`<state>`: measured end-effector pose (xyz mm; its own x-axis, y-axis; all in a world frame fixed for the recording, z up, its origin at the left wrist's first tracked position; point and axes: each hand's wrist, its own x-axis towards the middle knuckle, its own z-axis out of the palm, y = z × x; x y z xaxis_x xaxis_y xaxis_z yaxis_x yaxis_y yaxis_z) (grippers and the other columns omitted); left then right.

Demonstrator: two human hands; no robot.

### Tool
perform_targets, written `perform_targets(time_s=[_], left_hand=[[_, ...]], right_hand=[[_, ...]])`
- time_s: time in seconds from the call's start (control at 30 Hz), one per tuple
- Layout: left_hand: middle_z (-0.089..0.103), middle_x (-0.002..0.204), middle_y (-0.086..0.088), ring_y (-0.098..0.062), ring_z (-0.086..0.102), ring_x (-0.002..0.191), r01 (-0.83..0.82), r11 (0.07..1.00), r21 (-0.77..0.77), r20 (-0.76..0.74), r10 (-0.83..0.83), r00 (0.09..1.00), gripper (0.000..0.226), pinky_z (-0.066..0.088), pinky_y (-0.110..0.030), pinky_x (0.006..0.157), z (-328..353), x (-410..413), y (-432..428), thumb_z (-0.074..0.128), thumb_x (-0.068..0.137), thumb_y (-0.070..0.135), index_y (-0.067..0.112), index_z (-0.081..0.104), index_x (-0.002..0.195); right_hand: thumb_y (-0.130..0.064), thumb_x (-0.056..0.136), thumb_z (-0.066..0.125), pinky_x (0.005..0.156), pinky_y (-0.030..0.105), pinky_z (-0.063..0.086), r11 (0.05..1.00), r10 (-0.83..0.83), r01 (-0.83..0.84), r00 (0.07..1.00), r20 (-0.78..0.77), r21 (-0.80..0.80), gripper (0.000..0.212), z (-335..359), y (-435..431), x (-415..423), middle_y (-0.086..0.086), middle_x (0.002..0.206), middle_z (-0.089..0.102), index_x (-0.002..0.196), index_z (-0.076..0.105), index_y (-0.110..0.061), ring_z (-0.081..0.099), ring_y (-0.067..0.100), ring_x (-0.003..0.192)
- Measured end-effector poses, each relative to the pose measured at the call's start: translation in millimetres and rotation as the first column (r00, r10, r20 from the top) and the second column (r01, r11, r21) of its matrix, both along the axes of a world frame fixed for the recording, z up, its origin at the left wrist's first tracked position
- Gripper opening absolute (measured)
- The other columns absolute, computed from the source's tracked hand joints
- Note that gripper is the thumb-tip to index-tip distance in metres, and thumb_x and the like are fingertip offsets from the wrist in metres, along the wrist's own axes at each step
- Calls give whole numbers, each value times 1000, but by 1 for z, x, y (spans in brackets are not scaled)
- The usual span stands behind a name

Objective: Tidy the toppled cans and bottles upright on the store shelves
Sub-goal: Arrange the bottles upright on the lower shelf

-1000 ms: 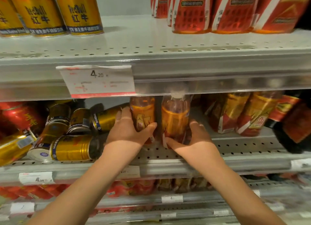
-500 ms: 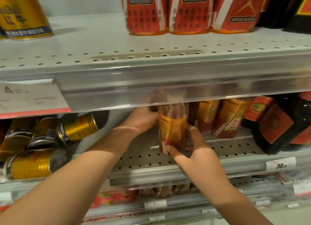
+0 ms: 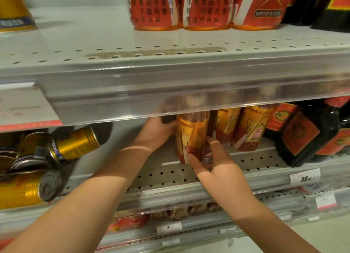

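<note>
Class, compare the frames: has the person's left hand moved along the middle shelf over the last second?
Yes. The left hand has gone rightward and deeper, away from the toppled gold cans, alongside the bottle the right hand grips.

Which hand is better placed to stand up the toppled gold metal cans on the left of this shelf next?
Left. The left hand lies nearer the gold metal cans; the right hand grips the orange-labelled clear plastic bottle and would probably have to cross over.

东鹏 on a bottle label (image 3: 254, 134); price tag (image 3: 305, 178) perhaps 30 (digits blurred).
</note>
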<state>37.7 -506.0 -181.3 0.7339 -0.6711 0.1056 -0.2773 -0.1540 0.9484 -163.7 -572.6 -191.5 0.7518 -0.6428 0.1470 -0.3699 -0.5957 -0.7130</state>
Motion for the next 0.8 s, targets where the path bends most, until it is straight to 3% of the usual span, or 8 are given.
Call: perform_targets(time_s=[0.07,0.13,0.27,0.33,0.43,0.53,0.67,0.8], left_hand=[[72,98,10,-15,73,91,-170,985,-14,-33,170,985,20,61,-29,75,-1,-14,14,68,94,25,23,64,114],[72,100,6,-18,73,90,-147,983,-107,-44,143,989,13,61,-29,73,-6,-31,31,61,99,23,26,64,112],[67,108,30,8,65,97,61,997,43,65,-64,996,39,51,-8,77,-5,-56,53,57,88,47,49,55,126],[65,105,27,8,63,96,73,993,97,120,-85,989,51,50,-12,79,-2,-58,53,63,84,50,48,49,133],[62,106,14,-2,62,91,45,992,116,177,-66,982,59,52,-20,79,-1,-62,50,79,84,37,40,48,134],[59,98,7,-2,57,81,25,991,135,182,-49,982,62,48,-17,70,-2,-67,47,82,82,33,33,52,135],[60,113,13,3,63,94,54,988,143,151,-76,986,59,51,-11,78,-3,-66,45,82,82,39,44,49,131],[64,107,29,13,62,95,25,986,168,110,-44,993,56,55,-22,86,-1,-72,42,81,80,47,50,44,121]], right_hand=[[-66,88,56,81,25,48,1000,2,-2,1000,16,2,53,0,0,1,-12,123,60,132,41,-42,60,12,106],[-66,87,56,82,27,50,1000,-8,8,999,35,7,51,0,0,3,-13,120,61,131,44,-41,60,11,106],[-62,88,60,91,32,51,999,-14,12,999,39,40,57,0,0,5,-11,126,61,136,44,-38,59,12,114],[-57,88,63,90,27,49,999,-8,7,999,37,45,54,0,-1,5,-12,123,62,135,44,-39,59,11,111],[-54,86,66,80,25,52,995,5,-3,1000,-18,96,44,3,-4,7,-18,109,63,122,42,-46,64,7,96],[-40,84,71,87,34,55,980,4,-10,1000,30,198,52,1,-3,9,-10,112,64,126,41,-37,65,11,100],[-34,80,78,77,34,57,995,-103,102,982,159,12,58,-2,6,5,4,115,54,124,47,-12,62,18,91],[-33,83,77,72,34,53,995,-91,97,986,142,-37,37,-1,3,0,0,101,54,102,51,-16,58,14,82]])
